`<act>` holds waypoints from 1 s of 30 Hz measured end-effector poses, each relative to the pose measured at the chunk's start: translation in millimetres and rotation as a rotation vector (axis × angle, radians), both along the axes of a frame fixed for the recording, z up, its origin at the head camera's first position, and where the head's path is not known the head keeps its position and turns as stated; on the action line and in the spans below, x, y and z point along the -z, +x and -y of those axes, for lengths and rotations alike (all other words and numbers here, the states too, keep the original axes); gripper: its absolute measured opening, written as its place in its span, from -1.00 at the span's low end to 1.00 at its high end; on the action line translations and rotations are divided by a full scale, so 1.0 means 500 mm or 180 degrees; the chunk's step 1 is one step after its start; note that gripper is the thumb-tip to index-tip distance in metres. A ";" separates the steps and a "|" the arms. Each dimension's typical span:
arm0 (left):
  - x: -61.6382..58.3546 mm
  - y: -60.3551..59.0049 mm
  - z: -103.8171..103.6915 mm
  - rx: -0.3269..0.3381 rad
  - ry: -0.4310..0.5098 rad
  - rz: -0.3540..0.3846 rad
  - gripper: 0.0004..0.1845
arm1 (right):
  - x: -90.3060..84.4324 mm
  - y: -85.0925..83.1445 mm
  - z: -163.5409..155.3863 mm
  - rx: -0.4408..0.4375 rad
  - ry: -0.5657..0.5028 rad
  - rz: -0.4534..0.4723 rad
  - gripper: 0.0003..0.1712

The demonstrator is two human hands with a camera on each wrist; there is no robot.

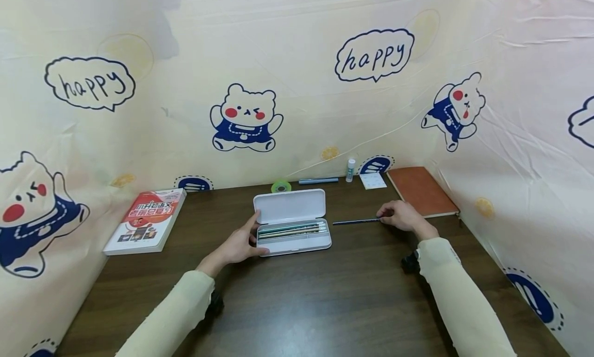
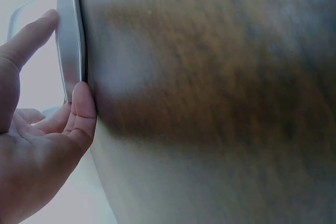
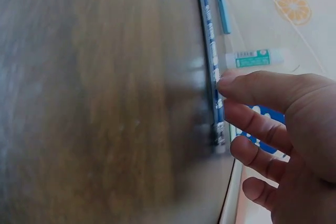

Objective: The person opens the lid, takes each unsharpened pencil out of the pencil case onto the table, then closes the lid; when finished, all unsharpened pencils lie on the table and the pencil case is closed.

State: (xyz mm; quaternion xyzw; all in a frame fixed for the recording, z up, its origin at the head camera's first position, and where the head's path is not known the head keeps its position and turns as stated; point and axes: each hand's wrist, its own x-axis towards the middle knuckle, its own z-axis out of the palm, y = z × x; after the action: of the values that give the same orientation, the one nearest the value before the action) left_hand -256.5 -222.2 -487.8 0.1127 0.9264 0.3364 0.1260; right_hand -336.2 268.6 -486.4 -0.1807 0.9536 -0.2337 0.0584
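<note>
Dark wooden table (image 1: 297,315): open white pencil case (image 1: 291,205). At case's left end: left hand (image 1: 237,243), fingers parted, gripping it. Right of case: blue pencil (image 1: 355,222), pinched near one end by right hand (image 1: 402,216).

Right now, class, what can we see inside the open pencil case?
Several pencils lie side by side, lengthwise, inside the pencil case. Anything underneath them is covered and cannot be seen.
</note>
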 end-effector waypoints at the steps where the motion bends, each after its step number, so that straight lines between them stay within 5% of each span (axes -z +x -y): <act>1: 0.000 0.000 0.000 0.0002 0.0000 -0.0006 0.24 | -0.003 0.001 0.003 -0.0017 -0.0018 0.0001 -0.88; 15: -0.002 0.004 -0.001 0.0003 0.0047 -0.0044 0.23 | -0.052 0.023 0.093 -0.0321 -0.0511 0.0245 -0.71; 30: 0.002 0.005 -0.002 -0.0003 0.0042 -0.0071 0.22 | -0.053 0.033 0.215 -0.0764 -0.0603 0.0300 -0.74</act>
State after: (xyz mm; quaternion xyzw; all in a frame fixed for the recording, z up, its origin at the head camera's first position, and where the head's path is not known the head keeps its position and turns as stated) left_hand -254.2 -221.0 -488.7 0.1167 0.9256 0.3413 0.1148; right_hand -319.9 161.1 -460.0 -0.2869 0.8950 -0.3222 0.1133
